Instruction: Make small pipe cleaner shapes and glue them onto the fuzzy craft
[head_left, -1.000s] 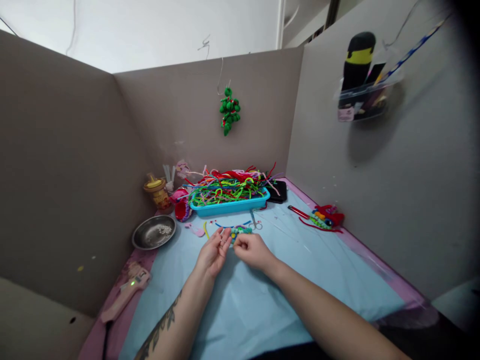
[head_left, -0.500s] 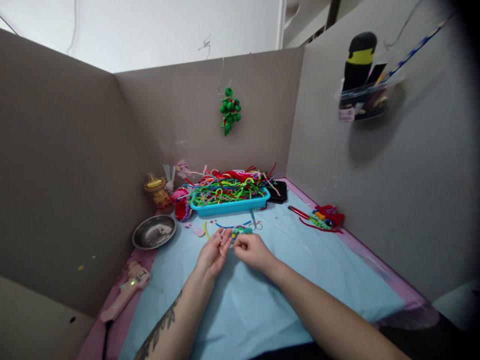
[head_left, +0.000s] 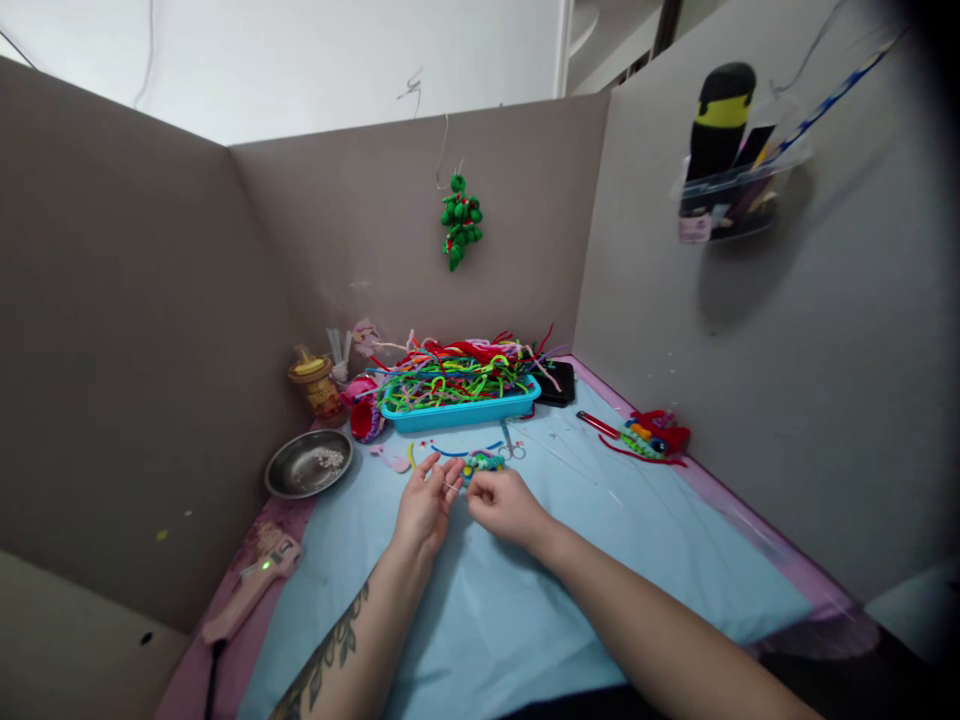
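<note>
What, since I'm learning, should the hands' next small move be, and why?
Perhaps close the left hand on the thin white strand to steady it: that hand looks loosely open, and the strand shows between it and the closed right hand.

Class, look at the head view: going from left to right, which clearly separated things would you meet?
Pink glue gun → metal bowl → left hand → right hand → slim red tool → multicoloured bundle → clear container on the right wall.
</note>
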